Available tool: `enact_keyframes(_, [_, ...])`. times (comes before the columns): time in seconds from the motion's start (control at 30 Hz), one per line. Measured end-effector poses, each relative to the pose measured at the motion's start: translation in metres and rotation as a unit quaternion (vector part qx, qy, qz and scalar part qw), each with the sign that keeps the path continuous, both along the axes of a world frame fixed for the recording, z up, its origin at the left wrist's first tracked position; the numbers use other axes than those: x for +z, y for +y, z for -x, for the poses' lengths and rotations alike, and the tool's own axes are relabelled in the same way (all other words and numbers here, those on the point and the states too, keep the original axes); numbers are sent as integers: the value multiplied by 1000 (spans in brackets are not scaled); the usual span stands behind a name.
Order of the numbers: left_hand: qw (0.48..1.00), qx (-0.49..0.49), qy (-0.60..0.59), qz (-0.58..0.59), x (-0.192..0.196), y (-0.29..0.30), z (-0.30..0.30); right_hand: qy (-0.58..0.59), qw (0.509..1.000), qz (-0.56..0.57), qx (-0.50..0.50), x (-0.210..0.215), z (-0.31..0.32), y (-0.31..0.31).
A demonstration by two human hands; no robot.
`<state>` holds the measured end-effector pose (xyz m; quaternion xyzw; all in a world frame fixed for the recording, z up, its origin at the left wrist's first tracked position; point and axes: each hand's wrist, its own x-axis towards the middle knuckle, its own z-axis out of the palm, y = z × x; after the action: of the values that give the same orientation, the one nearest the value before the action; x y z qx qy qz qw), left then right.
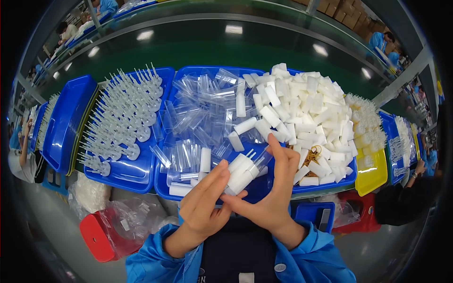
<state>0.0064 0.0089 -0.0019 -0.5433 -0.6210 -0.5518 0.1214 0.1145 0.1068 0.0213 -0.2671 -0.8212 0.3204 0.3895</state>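
1. Both hands meet at centre: the left hand (204,200) and right hand (273,198) pinch a white capped piece (243,173) between them, over the near edge of the big blue tray (212,71).
2. Done: a heap of white pieces (306,108) fills the tray's right side.
3. Left: many clear sleeves (198,113) lie loose, and pronged parts (122,113) wait in the left tray.
4. Hard to tell: how the held piece joins; fingers cover its base.

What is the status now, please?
Both hands, left and right, hold white tubes in a clear sleeve. Blue tray just beyond. Nothing in the way.
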Motion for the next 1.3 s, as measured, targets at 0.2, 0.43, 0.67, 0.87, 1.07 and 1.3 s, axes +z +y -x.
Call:
enact_keyframes(0.2, [1000, 15, 23, 0, 0, 3, 2, 37, 992, -119, -23, -8, 5, 3])
enact_keyframes(0.43, [1000, 22, 19, 9, -4, 3, 2, -6, 998, -58, -9, -7, 5, 3])
enact_keyframes(0.67, [998, 66, 1, -7, -4, -10, 24, 67, 996, -13, 65, 3, 18, 7])
enact_keyframes(0.87, [979, 42, -179, -83, -5, -26, 50, -148, 971, -141, 127, -2, 13, 36])
enact_keyframes(1.07, [920, -133, -357, -91, -5, -30, 42, -22, 990, 29, 137, -5, 6, 42])
enact_keyframes(1.3, [936, -146, -319, -12, 9, -23, 26, 182, 923, 251, 228, -7, -10, 40])
